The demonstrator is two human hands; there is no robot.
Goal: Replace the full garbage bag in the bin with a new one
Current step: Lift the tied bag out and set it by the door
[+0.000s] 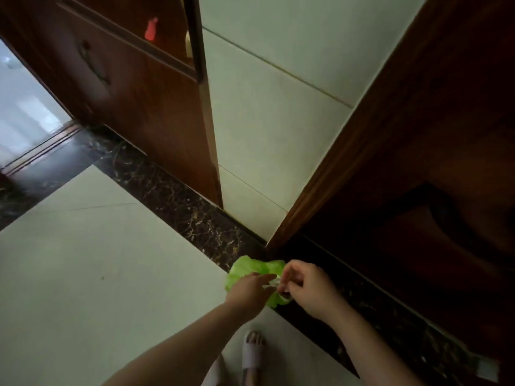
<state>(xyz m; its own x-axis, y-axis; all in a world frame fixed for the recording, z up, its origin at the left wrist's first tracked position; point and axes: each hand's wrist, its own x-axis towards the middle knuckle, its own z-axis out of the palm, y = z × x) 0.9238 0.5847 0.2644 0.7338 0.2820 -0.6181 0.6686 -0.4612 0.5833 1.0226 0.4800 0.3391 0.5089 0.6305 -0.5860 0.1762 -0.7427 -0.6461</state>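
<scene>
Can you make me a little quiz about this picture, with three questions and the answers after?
1. What colour is the bag that both hands are working on?
2. True or false: the bag is held over the white floor tiles, far from the dark marble strip.
3. Which hand pinches the bag's top with curled fingers: A) left hand B) right hand?

Key:
1. Green.
2. False. It hangs right at the edge of the dark strip, by the wooden door.
3. B.

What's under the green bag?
Under the green bag: the seam where pale floor tile meets the dark marble strip. Both hands, left and right, cover its near side; what lies directly beneath it can't be seen.
</scene>
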